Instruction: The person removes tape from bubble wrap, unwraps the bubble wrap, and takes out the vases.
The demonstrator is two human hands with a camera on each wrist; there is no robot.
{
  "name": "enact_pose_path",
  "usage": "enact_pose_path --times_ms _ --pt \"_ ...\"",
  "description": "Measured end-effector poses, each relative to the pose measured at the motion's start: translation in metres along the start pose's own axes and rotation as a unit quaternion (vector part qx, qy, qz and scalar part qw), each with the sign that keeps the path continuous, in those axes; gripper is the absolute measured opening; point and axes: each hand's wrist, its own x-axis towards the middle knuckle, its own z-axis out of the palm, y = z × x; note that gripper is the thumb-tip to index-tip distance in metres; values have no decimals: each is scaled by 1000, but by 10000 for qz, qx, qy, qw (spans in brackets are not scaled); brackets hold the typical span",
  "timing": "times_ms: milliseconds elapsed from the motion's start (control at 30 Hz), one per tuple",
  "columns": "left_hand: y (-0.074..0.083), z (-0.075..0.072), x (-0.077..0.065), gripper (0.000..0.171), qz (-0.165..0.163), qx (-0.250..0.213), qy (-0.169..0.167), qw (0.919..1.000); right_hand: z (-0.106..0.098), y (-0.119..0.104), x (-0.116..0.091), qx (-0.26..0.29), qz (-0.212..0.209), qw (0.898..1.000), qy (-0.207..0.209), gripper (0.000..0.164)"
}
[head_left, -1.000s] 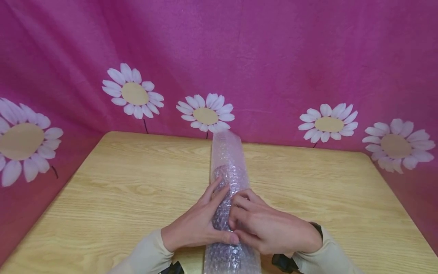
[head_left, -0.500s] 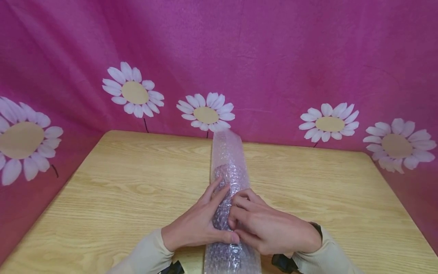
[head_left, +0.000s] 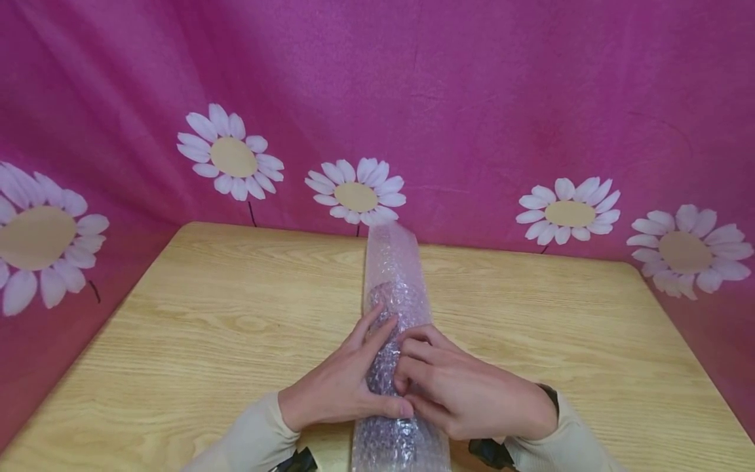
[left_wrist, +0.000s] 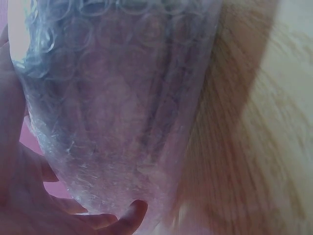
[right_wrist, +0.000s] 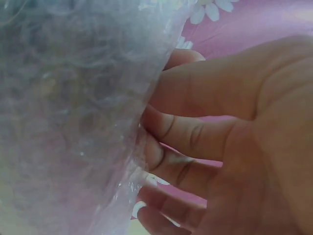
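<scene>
A long roll of clear bubble wrap (head_left: 396, 262) runs away from me along the middle of the table. Something darker shows through its near part, blurred by the bubbles. My left hand (head_left: 339, 385) lies over the roll's left side, fingers spread and mostly straight, thumb stretched across the top. In the left wrist view, the fingers (left_wrist: 131, 219) follow the side of the bubble wrap (left_wrist: 117, 107). On the right side, my right hand (head_left: 468, 390) has curled fingers at the wrap. The right wrist view has its fingertips (right_wrist: 155, 152) pinching the edge of the bubble wrap (right_wrist: 73, 122).
The wooden table (head_left: 236, 308) extends to both sides of the roll. Behind it and along the sides hangs a magenta cloth (head_left: 472, 98) printed with large white daisies. The roll's far end reaches close to the table's back edge. Dark straps sit at both wrists.
</scene>
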Motion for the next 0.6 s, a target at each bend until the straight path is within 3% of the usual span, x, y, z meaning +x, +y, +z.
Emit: enact_pose_path --times_ms 267,600 --pt "0 1 0 123 -12 -45 -8 10000 2 0 -2 -425 -302 9982 313 9" --pt "0 2 1 120 -80 -108 -6 9999 0 -2 -3 -484 -28 9987 177 7"
